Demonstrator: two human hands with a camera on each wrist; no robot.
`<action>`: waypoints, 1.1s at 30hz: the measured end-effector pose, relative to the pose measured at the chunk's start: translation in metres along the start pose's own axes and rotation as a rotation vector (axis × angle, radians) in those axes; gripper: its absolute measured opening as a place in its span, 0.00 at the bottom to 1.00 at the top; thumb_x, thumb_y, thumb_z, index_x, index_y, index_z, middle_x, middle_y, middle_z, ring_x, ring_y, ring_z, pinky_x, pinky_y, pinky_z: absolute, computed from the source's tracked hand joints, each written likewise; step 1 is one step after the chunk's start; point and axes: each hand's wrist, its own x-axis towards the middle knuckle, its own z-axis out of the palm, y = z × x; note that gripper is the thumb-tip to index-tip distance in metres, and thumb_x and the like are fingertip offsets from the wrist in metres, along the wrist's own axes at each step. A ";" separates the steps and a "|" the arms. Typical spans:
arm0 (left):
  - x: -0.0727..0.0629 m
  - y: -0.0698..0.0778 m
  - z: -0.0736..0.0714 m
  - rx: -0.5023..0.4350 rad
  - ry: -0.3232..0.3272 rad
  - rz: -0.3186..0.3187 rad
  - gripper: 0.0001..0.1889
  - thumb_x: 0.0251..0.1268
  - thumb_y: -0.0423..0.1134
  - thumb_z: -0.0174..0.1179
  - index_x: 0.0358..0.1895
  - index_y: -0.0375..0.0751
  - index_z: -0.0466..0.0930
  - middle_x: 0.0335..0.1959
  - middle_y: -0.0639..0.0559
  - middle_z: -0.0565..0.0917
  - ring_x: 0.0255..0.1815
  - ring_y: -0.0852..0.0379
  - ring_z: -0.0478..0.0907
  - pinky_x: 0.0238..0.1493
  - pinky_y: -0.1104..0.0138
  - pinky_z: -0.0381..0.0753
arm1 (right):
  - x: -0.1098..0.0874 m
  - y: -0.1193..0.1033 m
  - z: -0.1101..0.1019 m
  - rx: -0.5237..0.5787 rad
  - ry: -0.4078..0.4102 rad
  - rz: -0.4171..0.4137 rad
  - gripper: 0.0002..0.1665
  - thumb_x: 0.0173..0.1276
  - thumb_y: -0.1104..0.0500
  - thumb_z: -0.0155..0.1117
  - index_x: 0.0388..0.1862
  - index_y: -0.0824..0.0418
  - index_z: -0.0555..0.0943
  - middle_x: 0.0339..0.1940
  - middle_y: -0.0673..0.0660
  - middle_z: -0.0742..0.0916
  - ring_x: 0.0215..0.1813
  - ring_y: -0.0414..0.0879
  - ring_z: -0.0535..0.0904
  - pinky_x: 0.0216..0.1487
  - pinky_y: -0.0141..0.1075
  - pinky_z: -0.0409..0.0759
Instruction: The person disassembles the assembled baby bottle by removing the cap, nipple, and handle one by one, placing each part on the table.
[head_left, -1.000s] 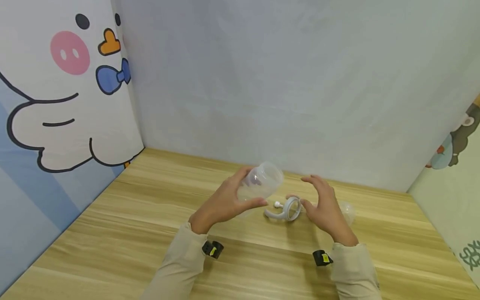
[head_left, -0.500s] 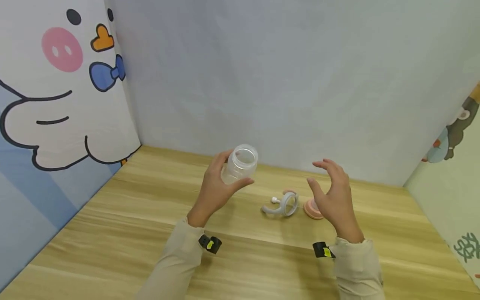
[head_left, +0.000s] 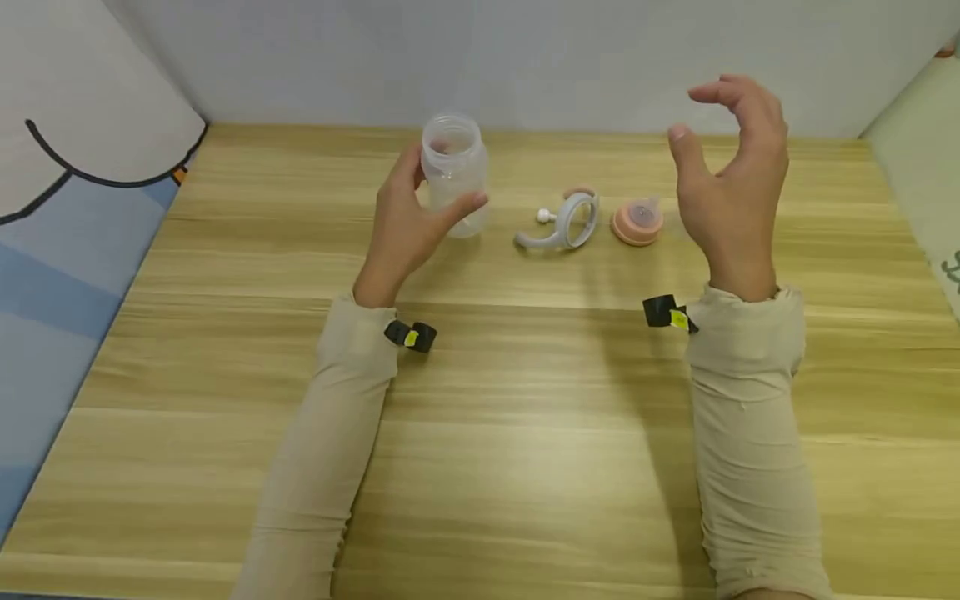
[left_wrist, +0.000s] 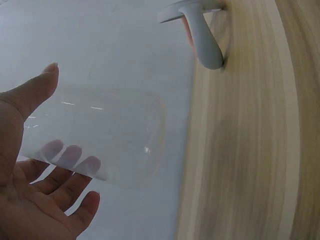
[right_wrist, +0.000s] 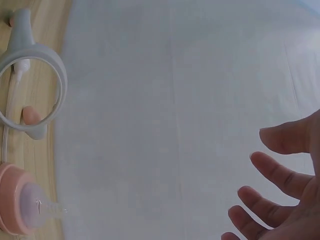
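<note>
My left hand (head_left: 408,221) grips a clear, wide-mouthed baby bottle (head_left: 459,187), thumb on the near side and fingers behind. The bottle is uncapped, almost upright, its mouth up. In the left wrist view the bottle (left_wrist: 120,135) hangs apart from the tabletop. My right hand (head_left: 735,175) is raised at the right, holding nothing, with thumb and fingers spread in a loose curve. Between the hands lie a grey handle ring (head_left: 577,221) and a pink collar with a clear teat (head_left: 637,221). The teat (right_wrist: 37,205) also shows in the right wrist view.
A white straw weight (head_left: 545,216) sits beside the ring; a thin clear tube (right_wrist: 6,140) runs toward the pink collar. The wood-grain table (head_left: 525,433) ends at a pale cloth wall (head_left: 540,62). A printed cloth (head_left: 75,275) hangs along the left side.
The left hand has carried the bottle leftward and brought it from tilted to nearly upright. My right hand has moved right, away from the ring, uncovering the teat. The head view has tipped downward.
</note>
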 end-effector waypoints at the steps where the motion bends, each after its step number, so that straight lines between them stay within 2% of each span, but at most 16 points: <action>1: -0.002 0.000 -0.003 0.008 -0.015 -0.021 0.37 0.60 0.45 0.73 0.71 0.44 0.67 0.67 0.47 0.77 0.70 0.54 0.73 0.77 0.58 0.65 | -0.002 -0.007 0.000 0.009 -0.003 0.011 0.17 0.69 0.65 0.61 0.57 0.64 0.82 0.68 0.58 0.78 0.74 0.43 0.66 0.77 0.33 0.56; 6: -0.023 -0.010 -0.011 0.056 -0.058 -0.133 0.38 0.59 0.48 0.74 0.71 0.45 0.66 0.67 0.47 0.77 0.70 0.52 0.73 0.75 0.51 0.66 | -0.025 -0.027 0.005 0.024 -0.061 0.058 0.18 0.68 0.66 0.60 0.56 0.67 0.81 0.69 0.60 0.78 0.75 0.45 0.66 0.77 0.33 0.55; 12: -0.045 -0.024 -0.019 0.100 -0.111 -0.263 0.39 0.59 0.50 0.73 0.71 0.44 0.66 0.67 0.46 0.76 0.70 0.48 0.73 0.72 0.50 0.69 | -0.043 -0.020 0.016 0.023 -0.124 0.103 0.18 0.68 0.64 0.61 0.56 0.67 0.81 0.69 0.59 0.78 0.75 0.46 0.65 0.78 0.36 0.54; 17: -0.056 -0.032 -0.019 0.100 -0.134 -0.296 0.40 0.59 0.51 0.73 0.72 0.45 0.64 0.69 0.46 0.76 0.70 0.47 0.72 0.72 0.49 0.69 | -0.052 -0.008 0.017 0.026 -0.124 0.145 0.17 0.68 0.63 0.63 0.55 0.65 0.81 0.69 0.57 0.78 0.74 0.44 0.66 0.77 0.36 0.55; 20: -0.071 -0.038 -0.018 0.105 -0.150 -0.301 0.40 0.60 0.50 0.73 0.72 0.44 0.64 0.68 0.43 0.76 0.70 0.46 0.73 0.73 0.48 0.69 | -0.066 0.000 0.015 0.013 -0.137 0.183 0.18 0.68 0.61 0.63 0.56 0.63 0.82 0.70 0.55 0.77 0.75 0.44 0.65 0.78 0.38 0.55; 25: -0.118 -0.058 -0.011 0.121 -0.195 -0.350 0.38 0.62 0.47 0.71 0.72 0.40 0.64 0.68 0.38 0.76 0.70 0.42 0.73 0.74 0.46 0.69 | -0.112 0.016 0.016 -0.003 -0.187 0.240 0.18 0.69 0.61 0.65 0.56 0.65 0.81 0.72 0.60 0.76 0.77 0.54 0.64 0.79 0.52 0.53; 28: -0.167 -0.067 -0.008 0.118 -0.230 -0.454 0.38 0.63 0.47 0.71 0.72 0.41 0.64 0.68 0.37 0.76 0.70 0.40 0.73 0.71 0.45 0.71 | -0.154 0.020 0.014 -0.018 -0.253 0.321 0.18 0.68 0.62 0.66 0.56 0.65 0.81 0.73 0.63 0.75 0.76 0.60 0.63 0.78 0.60 0.53; 33: -0.247 -0.073 -0.004 0.109 -0.257 -0.564 0.36 0.62 0.45 0.72 0.70 0.38 0.66 0.64 0.37 0.78 0.65 0.40 0.77 0.66 0.43 0.74 | -0.220 0.019 0.010 -0.055 -0.356 0.455 0.17 0.69 0.62 0.66 0.56 0.63 0.80 0.73 0.65 0.74 0.75 0.65 0.63 0.73 0.65 0.56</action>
